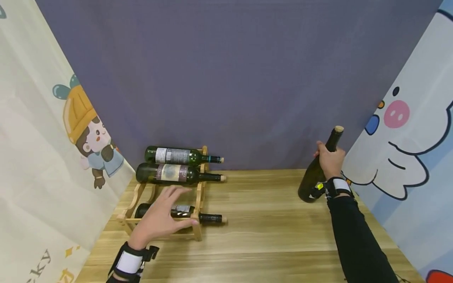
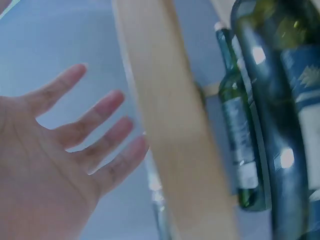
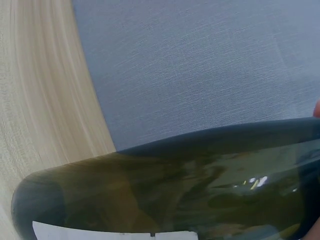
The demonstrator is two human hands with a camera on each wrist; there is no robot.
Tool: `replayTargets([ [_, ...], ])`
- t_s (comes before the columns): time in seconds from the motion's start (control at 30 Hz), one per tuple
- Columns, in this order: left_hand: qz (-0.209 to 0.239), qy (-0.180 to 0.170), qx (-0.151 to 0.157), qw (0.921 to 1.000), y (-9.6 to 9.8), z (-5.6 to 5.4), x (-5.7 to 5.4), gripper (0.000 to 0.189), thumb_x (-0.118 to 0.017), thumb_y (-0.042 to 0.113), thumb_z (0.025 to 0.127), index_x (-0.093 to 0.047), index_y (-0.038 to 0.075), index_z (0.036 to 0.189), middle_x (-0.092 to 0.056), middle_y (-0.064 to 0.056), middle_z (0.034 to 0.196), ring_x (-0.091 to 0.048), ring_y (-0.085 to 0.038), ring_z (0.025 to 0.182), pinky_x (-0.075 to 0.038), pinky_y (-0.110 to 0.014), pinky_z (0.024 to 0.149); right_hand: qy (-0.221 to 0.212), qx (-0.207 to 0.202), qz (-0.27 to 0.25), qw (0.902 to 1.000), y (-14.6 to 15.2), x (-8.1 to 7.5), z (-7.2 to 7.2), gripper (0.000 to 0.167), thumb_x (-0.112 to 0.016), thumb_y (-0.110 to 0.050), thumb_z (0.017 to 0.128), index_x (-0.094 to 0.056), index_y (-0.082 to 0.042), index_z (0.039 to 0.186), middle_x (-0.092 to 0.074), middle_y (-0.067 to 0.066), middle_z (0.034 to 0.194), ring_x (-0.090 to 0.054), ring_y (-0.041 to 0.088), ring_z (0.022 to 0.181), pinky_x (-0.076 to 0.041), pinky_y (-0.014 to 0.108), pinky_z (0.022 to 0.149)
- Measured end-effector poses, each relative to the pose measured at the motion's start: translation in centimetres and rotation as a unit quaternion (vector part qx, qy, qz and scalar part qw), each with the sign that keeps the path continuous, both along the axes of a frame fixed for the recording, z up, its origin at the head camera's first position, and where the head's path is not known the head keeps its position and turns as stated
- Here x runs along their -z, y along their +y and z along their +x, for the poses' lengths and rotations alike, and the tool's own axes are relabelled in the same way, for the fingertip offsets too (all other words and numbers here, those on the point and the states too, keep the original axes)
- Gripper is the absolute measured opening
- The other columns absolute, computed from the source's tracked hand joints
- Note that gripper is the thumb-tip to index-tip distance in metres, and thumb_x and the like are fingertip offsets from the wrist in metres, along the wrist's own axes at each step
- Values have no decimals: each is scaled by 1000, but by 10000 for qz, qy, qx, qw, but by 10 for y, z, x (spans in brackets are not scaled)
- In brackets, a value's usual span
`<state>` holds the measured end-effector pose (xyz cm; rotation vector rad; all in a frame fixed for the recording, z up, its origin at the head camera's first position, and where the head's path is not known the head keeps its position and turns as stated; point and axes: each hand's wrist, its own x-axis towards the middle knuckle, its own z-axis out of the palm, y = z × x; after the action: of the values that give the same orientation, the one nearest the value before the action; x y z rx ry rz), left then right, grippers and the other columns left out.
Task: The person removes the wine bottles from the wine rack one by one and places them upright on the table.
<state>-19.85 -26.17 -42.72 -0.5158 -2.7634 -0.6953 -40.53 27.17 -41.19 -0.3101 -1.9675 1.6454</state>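
At the right of the head view, my right hand (image 1: 331, 160) grips a dark green wine bottle (image 1: 311, 177) around its neck and shoulder. That bottle leans slightly, cork end up; its lower body (image 3: 175, 190) fills the bottom of the right wrist view. My left hand (image 1: 161, 216) is spread over the front of a wooden wine rack (image 1: 199, 196), fingers apart and holding nothing. Three corked bottles lie in the rack: a green bottle (image 1: 180, 156) at the back, a bottle with a cream label (image 1: 173, 173) before it, and a dark bottle (image 1: 210, 218) at the front, partly hidden by my left hand.
The wood-grain table (image 1: 262, 220) stretches between the rack and the held bottle. A grey-purple cloth (image 1: 240, 86) hangs behind it. Printed curtains stand at the left (image 1: 32, 149) and right (image 1: 417, 157) sides.
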Motion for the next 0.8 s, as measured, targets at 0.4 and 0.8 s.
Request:
replayTargets([
  [0.4, -789, 468, 74, 9958, -25, -45, -30, 111, -80, 75, 68, -36, 28, 158, -34, -13, 163, -21, -44, 155, -24, -72, 117, 70, 58, 233, 9997, 1, 1, -1, 40, -69, -39, 95, -69, 0, 86, -61, -16, 54, -62, 1, 53, -46, 19, 65],
  [0.8, -1266, 374, -139, 9912, -30, -77, -37, 114, -79, 79, 64, -38, 29, 158, -35, -18, 163, -25, -45, 153, -21, -67, 121, 11, -31, 136, 9999, 1, 1, 1, 36, -69, -40, 95, -68, -6, 82, -62, -14, 56, -62, 4, 54, -46, 22, 66],
])
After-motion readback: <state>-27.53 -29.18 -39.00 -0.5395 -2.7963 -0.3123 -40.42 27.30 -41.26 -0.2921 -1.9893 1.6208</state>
